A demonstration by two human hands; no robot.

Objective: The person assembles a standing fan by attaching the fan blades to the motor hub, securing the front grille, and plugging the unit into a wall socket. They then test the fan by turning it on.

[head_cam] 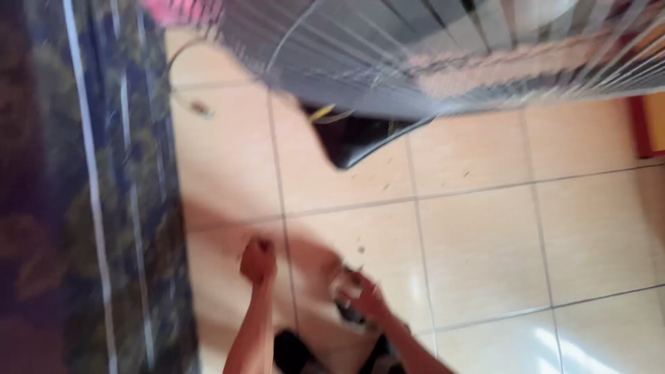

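Note:
The view is motion-blurred. My left hand (258, 262) is low in the middle, over the beige floor tiles, curled into a fist with nothing visible in it. To its right, my right hand (366, 296) has its fingers curled around a small pale object (343, 284), too blurred to identify. A dark item (352, 316) lies just under that hand. A few small specks (360, 249) dot the tile above it.
A fan's grey wire guard (429, 55) fills the top, with its black base (360, 142) on the floor below. A dark patterned cloth (83, 208) runs down the left side. A red-edged object (648, 128) sits at the right edge.

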